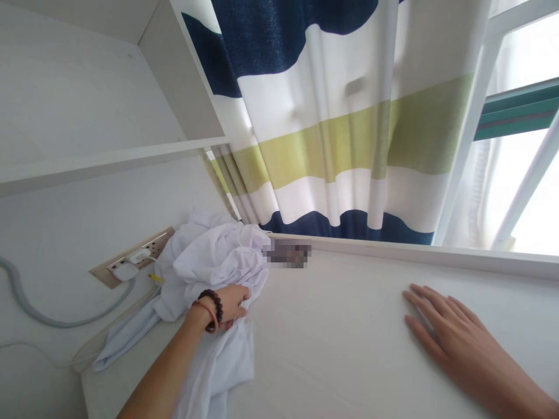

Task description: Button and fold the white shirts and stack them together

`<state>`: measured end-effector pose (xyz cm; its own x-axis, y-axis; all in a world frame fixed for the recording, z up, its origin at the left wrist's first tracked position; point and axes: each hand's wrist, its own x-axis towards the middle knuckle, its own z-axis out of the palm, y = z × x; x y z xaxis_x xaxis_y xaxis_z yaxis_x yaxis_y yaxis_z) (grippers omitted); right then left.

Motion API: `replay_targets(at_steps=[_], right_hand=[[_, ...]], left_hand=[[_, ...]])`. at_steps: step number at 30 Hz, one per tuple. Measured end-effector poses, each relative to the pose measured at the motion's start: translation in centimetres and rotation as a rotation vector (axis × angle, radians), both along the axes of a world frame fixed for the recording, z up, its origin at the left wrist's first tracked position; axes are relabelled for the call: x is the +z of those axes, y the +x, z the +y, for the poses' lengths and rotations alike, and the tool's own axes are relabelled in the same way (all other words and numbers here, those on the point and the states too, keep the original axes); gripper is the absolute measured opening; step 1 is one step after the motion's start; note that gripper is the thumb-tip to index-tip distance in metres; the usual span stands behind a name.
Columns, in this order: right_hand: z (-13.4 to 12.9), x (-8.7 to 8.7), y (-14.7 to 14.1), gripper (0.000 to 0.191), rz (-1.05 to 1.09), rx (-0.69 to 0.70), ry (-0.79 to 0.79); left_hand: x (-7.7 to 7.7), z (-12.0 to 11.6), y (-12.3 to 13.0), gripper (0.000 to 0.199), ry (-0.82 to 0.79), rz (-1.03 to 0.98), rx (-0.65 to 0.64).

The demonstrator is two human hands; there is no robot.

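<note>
At the left of the head view, a crumpled white cloth (218, 256) is lying heaped in the far corner of a white surface (332, 337), with one length of it reaching toward the viewer beneath the forearm. The person's left hand (233, 302) is bending its fingers into this heap and pinching a fold, the fingertips partly hiding in the fabric; a dark beaded bracelet (218, 305) is circling the wrist. Well apart, the right hand (454, 331) is spreading flat, palm down, fingers stretching forward and the thumb standing off, though whether it is touching the surface I cannot tell. Just beside the cloth, a dark pixelated item (286, 254) is sitting, too blurred to name. On the wall, a socket panel (163, 240) is holding white plugs (126, 270), and a grey cable (48, 319) is curving away from it. Behind everything, a curtain (327, 134) striped navy, white and green is hanging beside a bright window (528, 180)
</note>
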<state>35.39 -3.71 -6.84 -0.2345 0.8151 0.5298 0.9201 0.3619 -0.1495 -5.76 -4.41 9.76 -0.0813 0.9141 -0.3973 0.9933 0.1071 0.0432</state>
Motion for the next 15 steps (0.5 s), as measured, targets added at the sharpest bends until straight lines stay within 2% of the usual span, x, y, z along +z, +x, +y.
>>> replay_targets(at_steps=[3, 6, 8, 11, 13, 15], right_hand=[[0.0, 0.2, 0.0, 0.059, -0.016, 0.001, -0.004], [0.0, 0.3, 0.1, 0.06, 0.006, -0.001, -0.025], [-0.3, 0.7, 0.0, 0.061, 0.041, 0.015, -0.056], [-1.5, 2.0, -1.0, 0.055, 0.134, 0.104, -0.147], [-2.6, 3.0, -2.1, 0.051, 0.189, 0.195, -0.213], [-3.5, 3.7, -3.2, 0.054, 0.197, 0.286, -0.242]], left_hand=[[2.3, 0.0, 0.1, 0.024, 0.073, -0.273, -0.029], [4.5, -0.4, 1.7, 0.037, 0.286, -0.837, 0.015], [4.6, -0.8, 3.7, 0.043, 0.323, -1.159, 0.05], [2.2, -0.7, 7.7, 0.048, 0.167, -1.392, 0.026], [-0.4, -0.1, 10.2, 0.046, 0.08, -1.41, -0.03], [-3.1, 0.7, 12.2, 0.045, 0.078, -1.424, -0.071]])
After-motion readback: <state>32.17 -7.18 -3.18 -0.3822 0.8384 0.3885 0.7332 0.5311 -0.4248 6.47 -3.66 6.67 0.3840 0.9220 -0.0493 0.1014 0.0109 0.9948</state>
